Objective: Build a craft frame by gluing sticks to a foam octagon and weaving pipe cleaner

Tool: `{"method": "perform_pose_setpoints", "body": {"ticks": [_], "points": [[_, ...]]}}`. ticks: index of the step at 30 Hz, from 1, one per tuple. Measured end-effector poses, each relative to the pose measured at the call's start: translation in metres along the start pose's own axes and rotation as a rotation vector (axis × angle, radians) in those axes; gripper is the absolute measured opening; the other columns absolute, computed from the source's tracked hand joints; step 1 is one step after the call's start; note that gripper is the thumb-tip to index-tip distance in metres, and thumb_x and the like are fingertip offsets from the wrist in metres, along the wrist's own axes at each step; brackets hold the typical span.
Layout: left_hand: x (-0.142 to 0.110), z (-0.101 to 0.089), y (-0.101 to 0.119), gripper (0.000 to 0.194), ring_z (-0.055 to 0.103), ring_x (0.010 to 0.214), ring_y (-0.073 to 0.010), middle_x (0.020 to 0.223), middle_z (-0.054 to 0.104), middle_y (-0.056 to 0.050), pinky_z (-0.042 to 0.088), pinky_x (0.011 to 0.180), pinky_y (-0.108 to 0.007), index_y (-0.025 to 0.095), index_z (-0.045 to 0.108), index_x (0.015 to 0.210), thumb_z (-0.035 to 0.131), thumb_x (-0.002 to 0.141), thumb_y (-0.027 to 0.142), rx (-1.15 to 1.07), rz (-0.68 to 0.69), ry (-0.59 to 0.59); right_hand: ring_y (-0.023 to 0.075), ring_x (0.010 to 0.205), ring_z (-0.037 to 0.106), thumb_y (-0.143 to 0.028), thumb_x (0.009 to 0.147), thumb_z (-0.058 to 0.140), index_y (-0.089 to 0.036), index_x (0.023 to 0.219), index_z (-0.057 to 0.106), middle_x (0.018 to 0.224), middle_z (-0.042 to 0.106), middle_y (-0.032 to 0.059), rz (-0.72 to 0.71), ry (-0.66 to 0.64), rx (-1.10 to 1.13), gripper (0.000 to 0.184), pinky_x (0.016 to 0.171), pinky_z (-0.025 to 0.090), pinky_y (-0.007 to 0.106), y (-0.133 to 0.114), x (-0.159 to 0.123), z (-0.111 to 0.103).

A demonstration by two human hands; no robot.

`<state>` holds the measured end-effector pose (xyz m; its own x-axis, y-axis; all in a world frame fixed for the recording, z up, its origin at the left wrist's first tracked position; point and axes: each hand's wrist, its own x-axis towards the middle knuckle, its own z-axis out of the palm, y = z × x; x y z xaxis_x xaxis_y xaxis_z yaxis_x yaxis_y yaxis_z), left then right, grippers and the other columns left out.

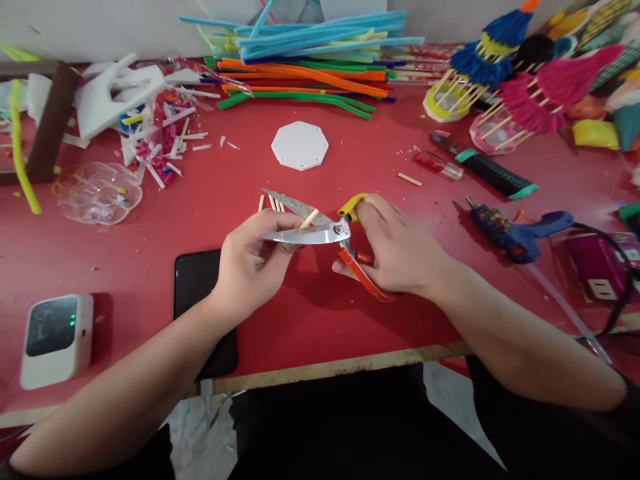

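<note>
A red counter (310, 327) fills most of the view, and a pale wall (125, 27) stands behind it. Above the near part of this counter, in the middle, there are the scissors (340, 230), with one yellow handle and one red handle. Their blades are spread apart and point to the left. The right hand (400, 247) is closed around the handles. The left hand (250, 260) has its fingers bent together and holds several thin wooden sticks (311, 218); one stick passes between the two blades, and other ends show above the fingers.

Under the left hand and wrist lies a dark phone (197, 277), partly covered. Beyond the hands, a white octagonal plate (300, 145) lies flat, and a short piece of stick (410, 179) is to the right of it. Farther right are a tool with a black and green handle (495, 173), a blue glue gun (515, 230) and a purple box (600, 263). On the left are a clear plastic tray (100, 193) and, nearer, a white device (57, 340) with green lights. At the back lie many colourful fuzzy stems (300, 73), and at the right back stand a blue decoration (500, 53) and a pink one (555, 93).
</note>
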<state>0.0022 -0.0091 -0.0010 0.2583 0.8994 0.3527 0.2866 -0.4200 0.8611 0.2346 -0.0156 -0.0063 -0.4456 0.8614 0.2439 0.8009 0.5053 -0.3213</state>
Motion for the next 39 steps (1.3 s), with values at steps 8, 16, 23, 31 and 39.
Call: {"method": "perform_pose_setpoints", "body": {"ticks": [8,16,23,31,39], "points": [[0.003,0.001,-0.004,0.02,0.067,0.055,-0.0132,0.07,0.067,0.0,0.06,0.056,-0.025,0.021,0.063,0.085,0.067,0.094,0.038,-0.199,-0.163,-0.041,0.0321,0.1,0.065,-0.065,0.089,0.052,-0.016,0.108,0.059,0.107,0.065,0.0175,0.077,0.064,0.024,0.052,0.082,0.053,0.045,0.005,0.005,0.006],[0.005,-0.001,-0.009,0.021,0.064,0.057,-0.0092,0.074,0.067,0.0,0.06,0.058,-0.021,0.02,0.066,0.088,0.07,0.092,0.04,-0.238,-0.179,0.019,0.0226,0.056,0.054,-0.07,0.084,0.06,-0.026,0.067,0.054,0.059,0.056,0.004,0.451,0.132,-0.101,0.048,0.055,0.042,0.037,0.032,0.009,-0.012],[-0.002,0.002,-0.004,0.011,0.065,0.063,-0.0116,0.083,0.073,-0.003,0.053,0.056,-0.023,0.02,0.068,0.095,0.064,0.095,0.03,0.067,-0.015,-0.003,0.0259,0.053,0.056,-0.071,0.075,0.069,-0.028,0.053,0.048,0.047,0.048,0.0039,0.576,0.159,-0.293,0.053,0.053,0.042,0.041,0.072,0.005,-0.016],[-0.004,0.005,-0.005,0.011,0.065,0.071,-0.0183,0.081,0.072,-0.005,0.052,0.065,-0.03,0.019,0.065,0.098,0.054,0.097,0.021,0.52,0.271,-0.122,0.027,0.098,0.071,-0.033,0.1,0.051,-0.019,0.108,0.071,0.105,0.075,0.0142,0.002,0.251,-0.103,0.026,0.088,0.057,0.044,0.005,0.0,-0.024],[-0.007,0.012,-0.006,0.017,0.06,0.07,-0.0216,0.08,0.07,-0.007,0.05,0.063,-0.033,0.018,0.061,0.093,0.046,0.095,0.011,0.828,0.437,-0.225,0.0174,0.075,0.061,-0.01,0.103,0.034,-0.012,0.1,0.071,0.083,0.069,0.0086,-0.239,0.101,-0.116,0.038,0.067,0.05,0.029,-0.024,-0.002,0.009]]}}
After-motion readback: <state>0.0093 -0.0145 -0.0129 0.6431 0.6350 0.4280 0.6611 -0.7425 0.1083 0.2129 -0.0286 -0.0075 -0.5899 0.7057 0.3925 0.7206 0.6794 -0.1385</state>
